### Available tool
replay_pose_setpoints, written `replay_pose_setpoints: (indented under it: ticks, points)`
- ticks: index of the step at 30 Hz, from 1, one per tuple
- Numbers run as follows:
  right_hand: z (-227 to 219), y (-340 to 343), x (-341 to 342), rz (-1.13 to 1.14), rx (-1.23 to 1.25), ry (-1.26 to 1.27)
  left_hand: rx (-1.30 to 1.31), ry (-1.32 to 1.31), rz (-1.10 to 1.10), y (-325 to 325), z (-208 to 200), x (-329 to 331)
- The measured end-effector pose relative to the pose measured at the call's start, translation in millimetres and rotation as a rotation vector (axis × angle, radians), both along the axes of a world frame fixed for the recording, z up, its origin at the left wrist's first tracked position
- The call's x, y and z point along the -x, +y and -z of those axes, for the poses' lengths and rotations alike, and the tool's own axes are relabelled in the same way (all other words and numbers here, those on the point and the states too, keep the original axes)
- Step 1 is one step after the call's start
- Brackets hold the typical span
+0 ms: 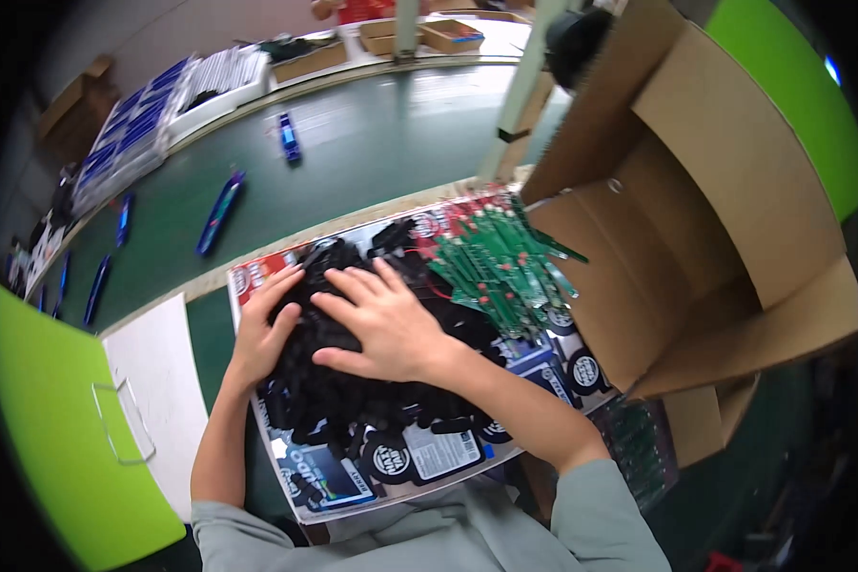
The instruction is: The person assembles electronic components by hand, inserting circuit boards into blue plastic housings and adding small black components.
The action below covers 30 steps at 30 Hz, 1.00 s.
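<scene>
A heap of small black parts (353,405) lies on a printed cardboard sheet (448,453) in front of me; their exact kind is too small to tell. My left hand (265,329) rests at the heap's left edge with thumb and fingers apart. Over the middle of the heap, my right hand (386,324) lies palm down, its fingers spread. Neither hand shows anything gripped, though what is under the palms is hidden. Beside the heap, to the right, sits a pile of narrow green circuit boards (500,267) with thin red wires near it.
A large open cardboard box (629,257) stands close on the right. Beyond the sheet runs a green conveyor belt (353,133) carrying several blue elongated devices (221,212). White trays of blue pieces (133,129) stand far left. A lime-green panel (67,429) is at near left.
</scene>
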State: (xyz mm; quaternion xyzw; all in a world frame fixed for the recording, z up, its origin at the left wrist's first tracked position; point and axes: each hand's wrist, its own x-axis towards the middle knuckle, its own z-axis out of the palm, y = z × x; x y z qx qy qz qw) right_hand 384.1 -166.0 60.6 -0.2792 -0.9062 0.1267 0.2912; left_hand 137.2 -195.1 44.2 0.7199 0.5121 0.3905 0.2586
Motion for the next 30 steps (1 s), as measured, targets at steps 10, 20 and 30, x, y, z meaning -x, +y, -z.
replay_pose_setpoints:
  ticks: [10, 20, 30]
  points:
    - [6.6, -6.7, -8.3, 0.017, 0.06, 0.006, 0.039, -0.045, -0.021, -2.6, 4.9, -10.7]
    - [3.7, -1.1, -9.7, 0.016, 0.019, 0.01, 0.041, -0.066, -0.026, 4.0, 2.1, -13.7]
    - [1.5, -6.6, -14.3, 0.033, 0.012, -0.012, 0.037, -0.052, -0.021, 1.5, -1.1, -17.5]
